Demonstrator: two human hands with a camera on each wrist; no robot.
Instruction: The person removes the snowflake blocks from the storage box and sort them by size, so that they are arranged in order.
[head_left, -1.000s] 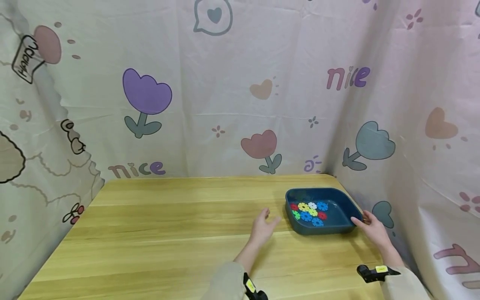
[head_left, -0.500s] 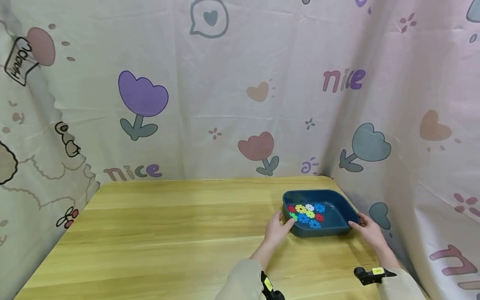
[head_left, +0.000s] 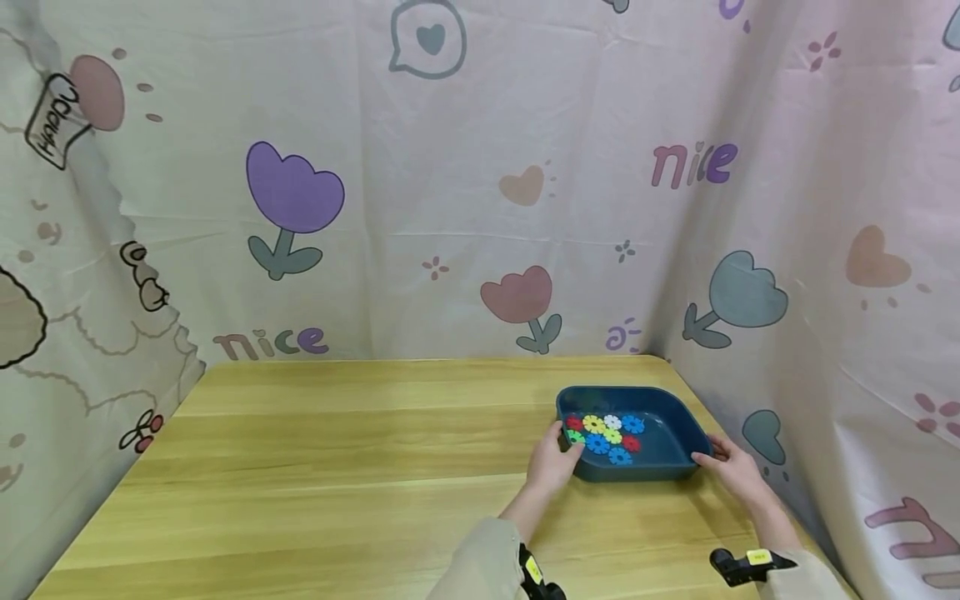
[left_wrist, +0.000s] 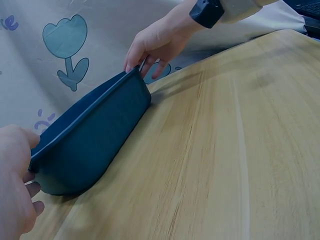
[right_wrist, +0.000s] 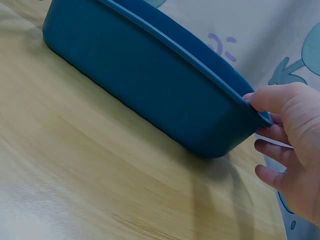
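Note:
A dark blue-green plastic tub (head_left: 637, 472) sits toward the right side of the wooden table. Inside it, gathered at the left, lie several small toothed snowflake-shaped plastic discs (head_left: 597, 443) in red, yellow, white, green and blue. My left hand (head_left: 550, 462) grips the tub's left rim, thumb over the edge and fingers outside. At the opposite end, my right hand (head_left: 735, 472) pinches the rim between thumb and forefinger; in the right wrist view its other fingers (right_wrist: 272, 175) spread below the rim. The left wrist view shows the tub's long side wall (left_wrist: 95, 140) between both hands.
The wooden table (head_left: 300, 467) stretches away to the left of the tub. A patterned curtain (head_left: 420, 167) hangs behind the table and along both sides, close to the tub's right. A dark device (left_wrist: 305, 10) shows at the left wrist view's top corner.
My left hand has moved right and taken hold of the tub's left rim. The tub, held by both hands, has shifted slightly left and nearer. The discs stay inside.

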